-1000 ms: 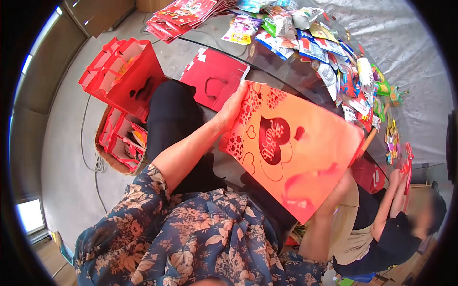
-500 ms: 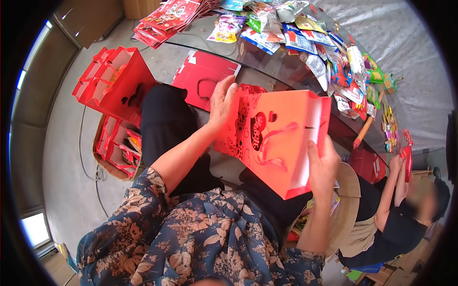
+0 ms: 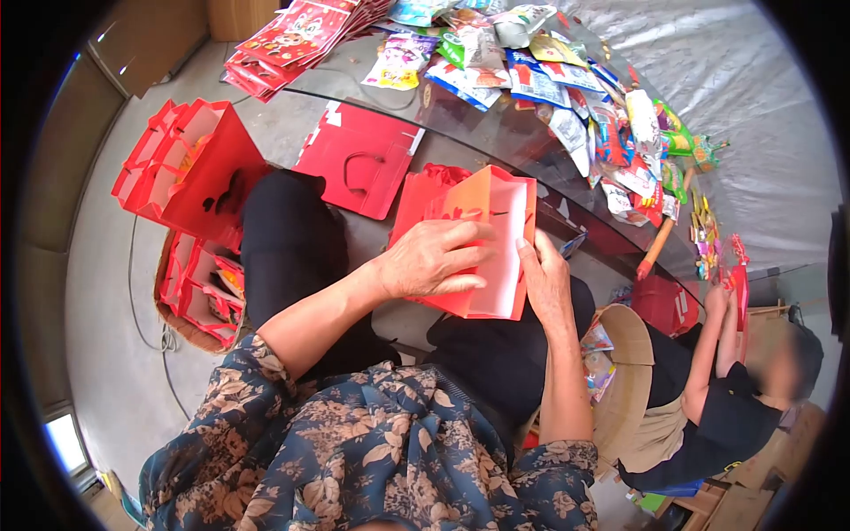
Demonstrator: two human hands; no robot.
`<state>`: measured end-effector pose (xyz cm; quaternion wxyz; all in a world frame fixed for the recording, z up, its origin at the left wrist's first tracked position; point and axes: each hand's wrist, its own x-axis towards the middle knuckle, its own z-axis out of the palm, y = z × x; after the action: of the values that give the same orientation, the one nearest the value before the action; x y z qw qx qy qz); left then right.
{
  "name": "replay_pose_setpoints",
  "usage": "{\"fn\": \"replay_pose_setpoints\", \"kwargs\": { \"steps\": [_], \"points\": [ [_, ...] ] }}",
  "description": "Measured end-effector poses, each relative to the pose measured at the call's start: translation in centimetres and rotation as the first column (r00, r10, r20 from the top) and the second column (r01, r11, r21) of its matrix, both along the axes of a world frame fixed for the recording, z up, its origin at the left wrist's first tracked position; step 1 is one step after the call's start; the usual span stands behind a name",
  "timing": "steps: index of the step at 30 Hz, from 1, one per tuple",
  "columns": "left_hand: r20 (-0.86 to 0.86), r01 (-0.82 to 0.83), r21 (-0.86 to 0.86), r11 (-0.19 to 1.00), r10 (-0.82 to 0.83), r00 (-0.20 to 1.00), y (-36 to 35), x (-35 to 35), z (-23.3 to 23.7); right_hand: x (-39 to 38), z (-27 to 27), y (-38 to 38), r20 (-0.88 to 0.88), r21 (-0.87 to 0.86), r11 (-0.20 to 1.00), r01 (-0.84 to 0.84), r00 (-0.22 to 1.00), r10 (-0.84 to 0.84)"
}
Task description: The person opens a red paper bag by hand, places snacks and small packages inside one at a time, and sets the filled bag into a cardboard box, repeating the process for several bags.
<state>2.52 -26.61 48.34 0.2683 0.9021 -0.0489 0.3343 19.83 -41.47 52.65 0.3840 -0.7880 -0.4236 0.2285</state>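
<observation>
A red paper gift bag [image 3: 475, 193] is tilted over my lap, its white inside showing through the open mouth. With thumb and fingers at the rim, my right hand [image 3: 547, 281] grips the mouth's right side. My left hand [image 3: 436, 258] lies across the printed face near the mouth, its fingers apart and loosely bent. That hand covers much of the print, and the bag's handle is hidden.
A dark red bag [image 3: 359, 164] lies flat beyond my knee. Upright red bags [image 3: 212, 181] stand at left, above a cardboard box [image 3: 181, 329] of more bags. Snack packets [image 3: 536, 80] and folded bags [image 3: 292, 40] cover the table. A co-worker [image 3: 722, 389] sits at right.
My left hand has moved from the bag's far end onto its face near the mouth. The bag has turned, bringing its open mouth more toward me, while my right hand keeps hold of the rim.
</observation>
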Motion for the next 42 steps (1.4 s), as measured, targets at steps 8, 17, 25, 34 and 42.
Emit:
{"fn": "replay_pose_setpoints", "kwargs": {
  "steps": [8, 17, 25, 34, 42],
  "points": [
    [0.038, -0.042, -0.05, 0.998, 0.044, 0.998, 0.4, 0.1, 0.3, 8.6, -0.2, 2.2, 0.297, 0.173, 0.977, 0.127, 0.939, -0.175],
    [0.022, -0.049, -0.08, 0.996, 0.051, 0.998, 0.6, 0.0, 0.3, 14.8, -1.7, 7.2, 0.76, 0.015, 0.974, 0.225, 0.631, -0.157],
    [0.002, -0.034, -0.104, 0.994, 0.035, 0.999, 0.8, 0.1, 0.5, 18.2, -2.6, 9.0, 0.807, 0.043, 0.982, 0.183, 0.573, -0.142],
    [0.017, -0.042, -0.097, 0.994, 0.044, 0.999, 0.3, 0.6, 0.5, 22.7, -2.1, 8.2, -0.039, 0.244, 0.867, 0.434, 0.898, -0.439],
    [0.011, -0.035, -0.104, 0.994, 0.036, 0.999, 0.2, 0.7, 0.5, 19.0, 1.9, 4.5, -0.516, 0.381, 0.821, 0.426, 0.835, -0.194]
  ]
}}
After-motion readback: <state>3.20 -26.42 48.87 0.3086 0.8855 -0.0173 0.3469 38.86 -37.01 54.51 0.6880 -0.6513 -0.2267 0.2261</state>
